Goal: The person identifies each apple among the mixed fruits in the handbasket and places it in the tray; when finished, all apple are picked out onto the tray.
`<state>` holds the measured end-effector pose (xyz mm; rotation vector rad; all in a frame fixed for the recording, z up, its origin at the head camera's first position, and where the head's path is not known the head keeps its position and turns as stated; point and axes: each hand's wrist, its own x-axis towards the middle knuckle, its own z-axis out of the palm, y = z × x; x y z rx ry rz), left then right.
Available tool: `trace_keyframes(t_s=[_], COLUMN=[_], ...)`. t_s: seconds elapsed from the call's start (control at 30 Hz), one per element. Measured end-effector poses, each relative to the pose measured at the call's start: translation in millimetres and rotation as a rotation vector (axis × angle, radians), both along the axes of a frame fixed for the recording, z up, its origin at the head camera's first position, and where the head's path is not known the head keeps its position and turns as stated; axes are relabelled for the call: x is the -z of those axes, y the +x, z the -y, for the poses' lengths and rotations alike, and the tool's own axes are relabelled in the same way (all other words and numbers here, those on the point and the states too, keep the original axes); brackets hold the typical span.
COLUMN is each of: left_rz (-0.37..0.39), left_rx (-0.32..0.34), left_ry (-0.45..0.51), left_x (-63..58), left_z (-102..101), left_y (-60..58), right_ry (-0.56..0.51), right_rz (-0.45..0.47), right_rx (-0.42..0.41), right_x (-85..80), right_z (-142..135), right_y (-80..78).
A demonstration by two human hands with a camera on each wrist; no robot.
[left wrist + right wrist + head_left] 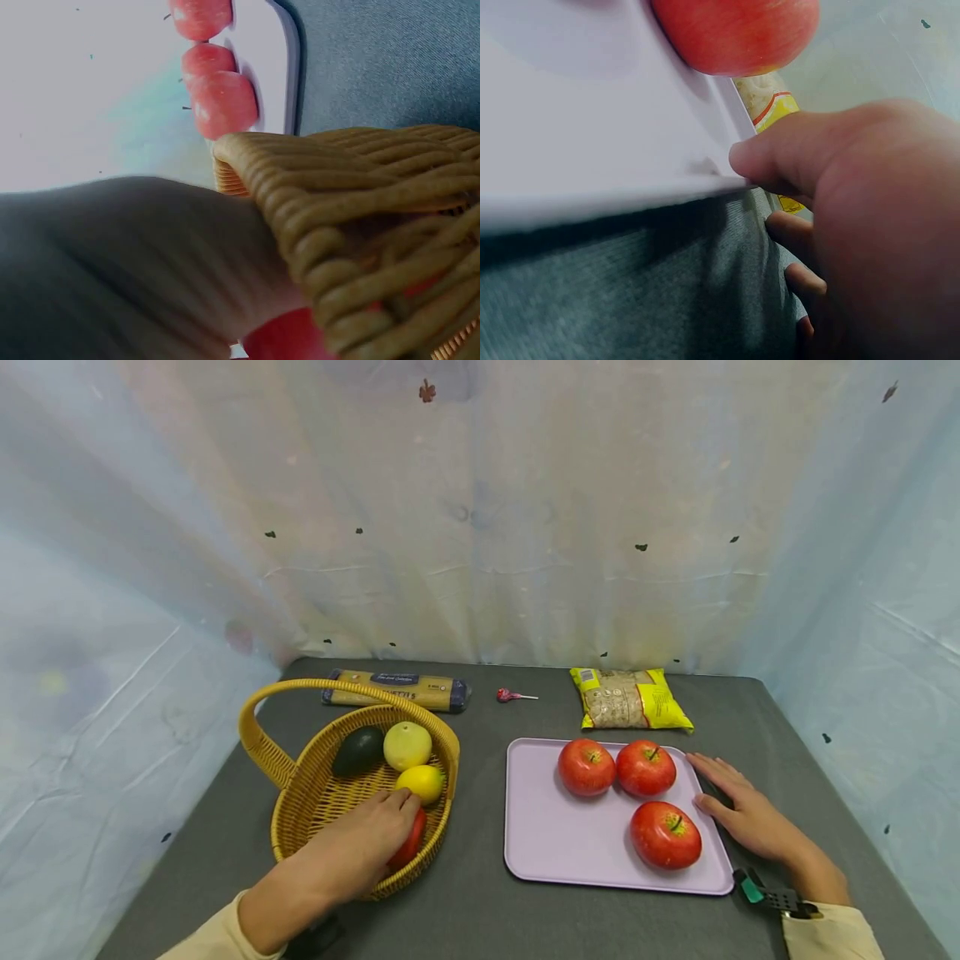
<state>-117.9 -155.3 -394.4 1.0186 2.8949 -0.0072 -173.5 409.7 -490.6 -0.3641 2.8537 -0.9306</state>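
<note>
In the head view my left hand [375, 835] reaches into a yellow wicker basket [292, 827] and grips a red apple [409, 843] near its front right side. Fingers and palm hide much of this apple; the left wrist view shows some of its red skin [289, 337] below the hand. A lemon [422, 783], a pale green round fruit [407, 746] and a dark avocado [358, 752] lie farther back in the basket. My right hand [757, 822] rests at the right edge of a pale purple tray [562, 852], its thumb [769, 157] on the rim and its fingers loosely extended.
Three red apples [665, 835] sit on the tray's right half. Behind it lies a yellow bag [630, 699] of pale pieces. A lollipop [510, 695] and a pack of spaghetti [420, 691] lie along the back. The basket's tall handle [258, 739] arches over its left side.
</note>
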Motion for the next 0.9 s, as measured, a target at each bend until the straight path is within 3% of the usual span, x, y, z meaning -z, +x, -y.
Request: trace_keyframes(t_s=[0.43,0.73,0.9], left_rz=[-0.006,0.128,0.072], left_rx=[-0.022,-0.105,-0.106], left_ry=[-0.046,0.057,0.124], left_x=[2.0,-8.4,-16.7], left_z=[3.3,19.7,32.2], left_y=[-0.3,-0.4,1.0], right_ry=[0.001,0.003,0.002], right_rz=[-0.003,-0.005,-0.002], right_rx=[-0.004,-0.001,0.001], right_x=[2.1,3.2,2.8], right_z=[-0.5,-1.0,-1.6], right_y=[-0.8,-1.0,-0.7])
